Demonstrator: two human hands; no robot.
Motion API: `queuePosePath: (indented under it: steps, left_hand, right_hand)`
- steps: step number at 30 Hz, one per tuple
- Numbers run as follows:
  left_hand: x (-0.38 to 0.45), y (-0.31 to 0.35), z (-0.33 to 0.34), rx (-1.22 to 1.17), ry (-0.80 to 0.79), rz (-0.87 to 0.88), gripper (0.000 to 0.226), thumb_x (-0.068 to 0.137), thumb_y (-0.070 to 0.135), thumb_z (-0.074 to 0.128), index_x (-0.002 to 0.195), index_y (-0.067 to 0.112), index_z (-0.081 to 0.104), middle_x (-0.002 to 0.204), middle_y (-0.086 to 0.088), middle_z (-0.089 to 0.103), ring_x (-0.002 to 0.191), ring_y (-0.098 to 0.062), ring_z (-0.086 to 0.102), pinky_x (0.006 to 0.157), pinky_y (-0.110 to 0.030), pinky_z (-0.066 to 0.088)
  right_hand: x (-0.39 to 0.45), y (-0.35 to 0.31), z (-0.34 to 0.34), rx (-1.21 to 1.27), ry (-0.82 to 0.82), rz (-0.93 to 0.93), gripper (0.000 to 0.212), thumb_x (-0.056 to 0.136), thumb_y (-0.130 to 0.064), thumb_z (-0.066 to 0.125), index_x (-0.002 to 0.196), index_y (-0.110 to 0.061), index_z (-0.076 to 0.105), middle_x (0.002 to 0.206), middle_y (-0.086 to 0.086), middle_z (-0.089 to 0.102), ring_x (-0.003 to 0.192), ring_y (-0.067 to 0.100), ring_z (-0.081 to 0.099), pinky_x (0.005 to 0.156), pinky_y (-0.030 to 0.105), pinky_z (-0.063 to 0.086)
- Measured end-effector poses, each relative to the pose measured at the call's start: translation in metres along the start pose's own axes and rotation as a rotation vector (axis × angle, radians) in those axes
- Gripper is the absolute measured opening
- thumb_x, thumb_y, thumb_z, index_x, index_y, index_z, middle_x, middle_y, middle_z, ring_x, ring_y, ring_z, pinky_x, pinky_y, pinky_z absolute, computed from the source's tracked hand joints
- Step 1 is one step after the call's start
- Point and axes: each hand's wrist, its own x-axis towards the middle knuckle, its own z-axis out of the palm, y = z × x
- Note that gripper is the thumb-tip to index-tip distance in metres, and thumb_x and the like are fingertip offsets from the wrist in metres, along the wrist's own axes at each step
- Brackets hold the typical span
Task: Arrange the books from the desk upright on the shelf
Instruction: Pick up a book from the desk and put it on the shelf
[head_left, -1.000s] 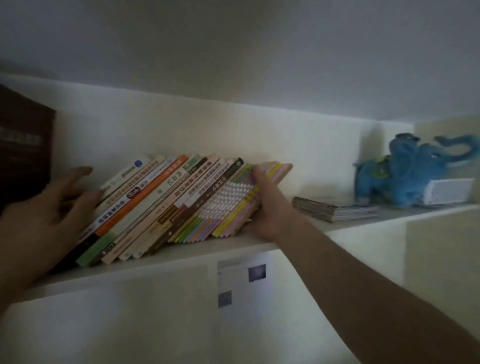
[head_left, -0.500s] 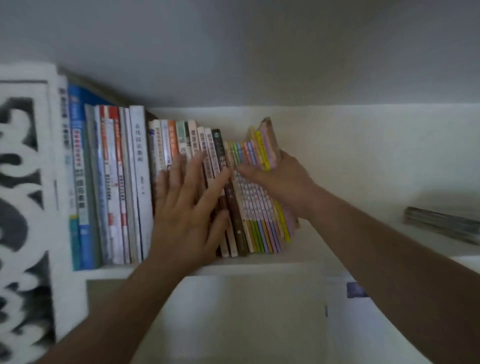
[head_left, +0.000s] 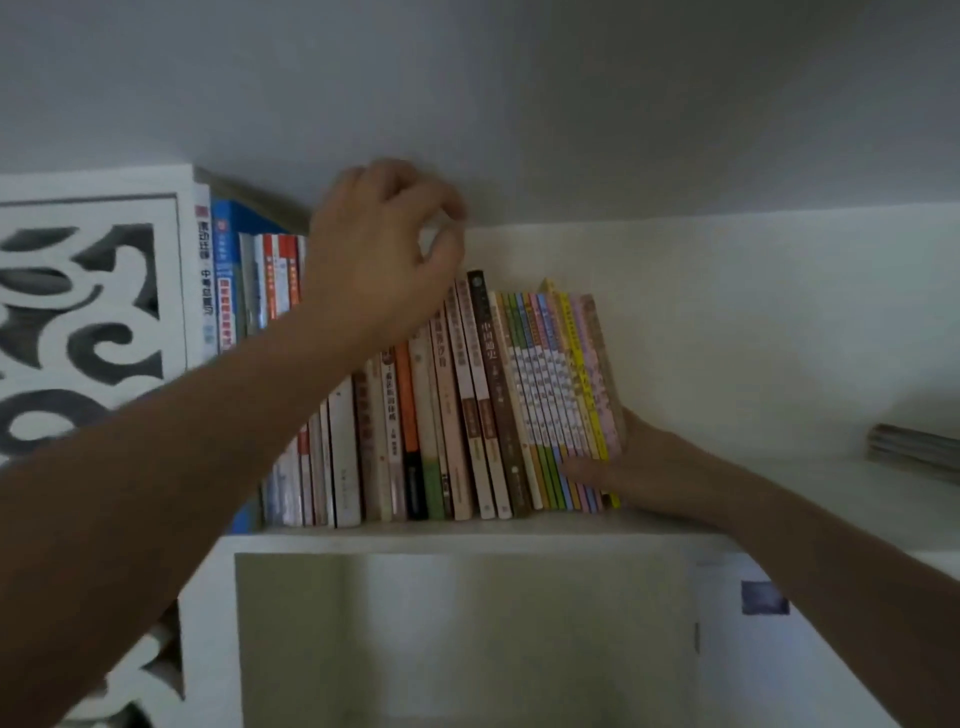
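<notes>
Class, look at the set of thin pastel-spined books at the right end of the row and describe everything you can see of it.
The thin pastel-spined books are slim paperbacks with green, blue, pink and yellow spines. They stand nearly upright, leaning slightly, at the right end of the row on the white shelf. The right hand holds their lower right side, its thumb across the spines. On their left they touch a dark brown book.

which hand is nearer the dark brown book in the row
Left. The left hand hangs at the book tops just left of the dark brown book; the right hand holds the row's far right end.
</notes>
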Motion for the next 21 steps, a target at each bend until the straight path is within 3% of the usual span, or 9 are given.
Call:
queuePosePath:
  steps: [1,3,5,7,10,13,15,18,21]
  left_hand:
    - [0.01,-0.005,0.003,0.0,-0.061,0.03,0.043,0.103,0.049,0.035,0.125,0.028,0.066,0.129,-0.004,0.06,0.119,-0.024,0.054,0.102,-0.041,0.041]
    - [0.007,-0.012,0.02,0.155,-0.205,0.075,0.051,0.106,0.055,0.024,0.119,0.027,0.065,0.108,-0.005,0.066,0.093,-0.023,0.061,0.086,-0.042,0.051]
    - [-0.004,-0.015,0.034,0.337,-0.145,0.101,0.057,0.107,0.057,0.019,0.103,0.024,0.066,0.078,-0.001,0.059,0.07,-0.022,0.055,0.069,-0.035,0.046]
    - [-0.005,-0.014,0.041,0.365,-0.077,0.087,0.058,0.107,0.056,0.021,0.095,0.023,0.067,0.07,0.001,0.054,0.065,-0.022,0.052,0.065,-0.033,0.039]
    - [-0.003,-0.017,0.042,0.343,-0.056,0.104,0.06,0.107,0.056,0.02,0.101,0.024,0.071,0.078,0.001,0.064,0.071,-0.022,0.058,0.072,-0.036,0.044]
    - [-0.006,-0.021,0.043,0.298,-0.031,0.14,0.057,0.107,0.056,0.023,0.107,0.027,0.072,0.088,0.002,0.07,0.08,-0.021,0.061,0.079,-0.038,0.046]
    - [-0.007,-0.023,0.044,0.288,0.005,0.157,0.058,0.108,0.055,0.024,0.108,0.026,0.073,0.087,0.001,0.069,0.08,-0.022,0.061,0.08,-0.039,0.046]
    - [-0.011,-0.024,0.048,0.302,0.058,0.145,0.058,0.109,0.054,0.024,0.111,0.024,0.073,0.093,-0.001,0.073,0.09,-0.026,0.062,0.084,-0.041,0.044]
    - [-0.021,-0.02,0.055,0.346,0.098,0.132,0.055,0.11,0.052,0.024,0.118,0.021,0.069,0.107,-0.005,0.071,0.103,-0.03,0.06,0.093,-0.045,0.039]
  right_hand:
    - [0.0,-0.003,-0.001,0.06,0.041,-0.038,0.106,0.074,-0.077,0.076,0.158,-0.055,0.016,0.147,-0.028,0.054,0.128,0.003,0.061,0.117,0.046,0.046]
    - [0.005,-0.015,-0.008,0.092,0.187,-0.081,0.116,0.072,-0.08,0.076,0.16,-0.056,0.005,0.159,-0.026,0.04,0.139,0.012,0.052,0.118,0.052,0.043]
    - [0.015,-0.04,-0.024,0.019,0.319,-0.118,0.113,0.077,-0.073,0.075,0.161,-0.054,0.003,0.169,-0.017,0.025,0.146,0.016,0.039,0.12,0.053,0.036]
    - [0.03,-0.069,-0.043,-0.031,0.395,-0.2,0.1,0.083,-0.065,0.075,0.16,-0.054,0.012,0.17,-0.015,0.024,0.147,0.018,0.035,0.119,0.052,0.036]
    - [0.051,-0.102,-0.051,-0.032,0.356,-0.28,0.078,0.09,-0.056,0.075,0.156,-0.05,0.035,0.161,-0.018,0.041,0.146,0.014,0.04,0.116,0.044,0.039]
    - [0.06,-0.102,-0.033,-0.08,0.381,-0.319,0.04,0.09,-0.042,0.078,0.129,-0.041,0.065,0.12,-0.019,0.071,0.103,0.0,0.069,0.097,0.039,0.059]
    - [0.06,-0.096,-0.022,-0.131,0.473,-0.336,0.023,0.089,-0.045,0.079,0.109,-0.04,0.07,0.098,-0.016,0.074,0.082,-0.001,0.072,0.08,0.031,0.062]
    - [0.061,-0.108,-0.029,-0.309,0.518,-0.34,0.022,0.086,-0.056,0.078,0.093,-0.039,0.065,0.089,-0.015,0.069,0.077,0.0,0.067,0.066,0.021,0.049]
    - [0.069,-0.125,-0.036,-0.648,0.445,-0.387,0.036,0.088,-0.063,0.066,0.101,-0.029,0.064,0.091,-0.011,0.062,0.08,0.009,0.061,0.066,0.026,0.044]
